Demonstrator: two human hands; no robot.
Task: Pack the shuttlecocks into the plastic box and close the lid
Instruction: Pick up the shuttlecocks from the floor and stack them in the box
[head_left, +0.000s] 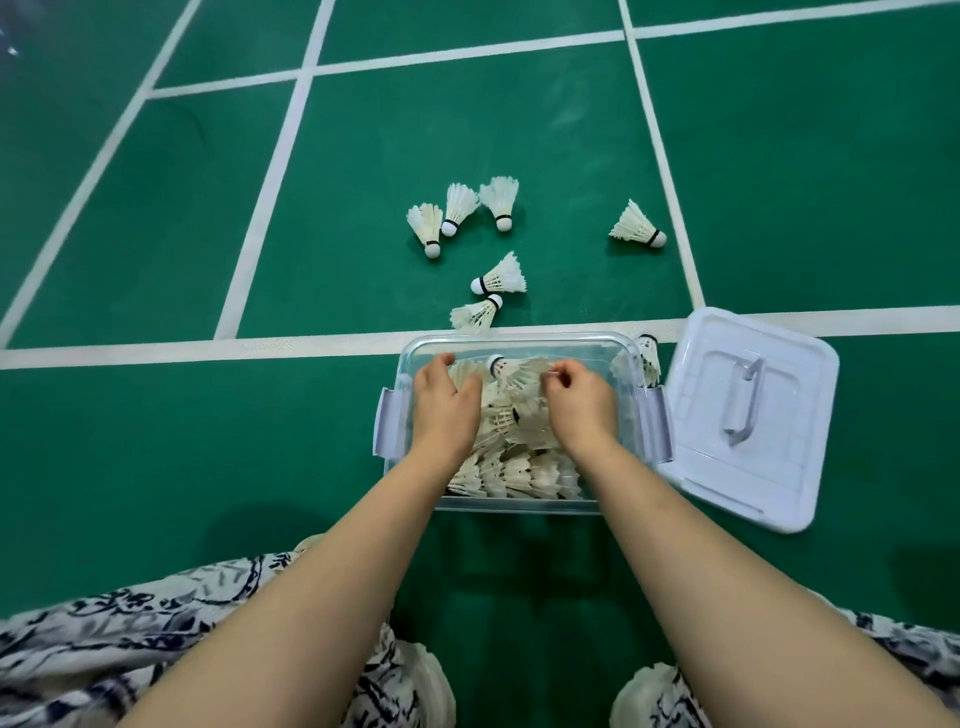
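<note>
A clear plastic box (519, 343) with pale side latches sits on the green court floor, holding several white feather shuttlecocks (519, 467). Both my hands are inside it at the far end. My left hand (444, 397) lies flat over shuttlecock feathers, fingers spread. My right hand (579, 397) has its fingers curled and pinched at the feathers of a shuttlecock (511, 371) between the hands. The white lid (748, 415) lies flat on the floor to the box's right. Several loose shuttlecocks (498, 283) lie on the floor beyond the box, one (636, 228) apart to the right.
One shuttlecock (647, 358) lies between the box's far right corner and the lid. White court lines (208, 351) cross the green floor. My patterned clothing (130, 639) and shoes (431, 686) fill the bottom of the view.
</note>
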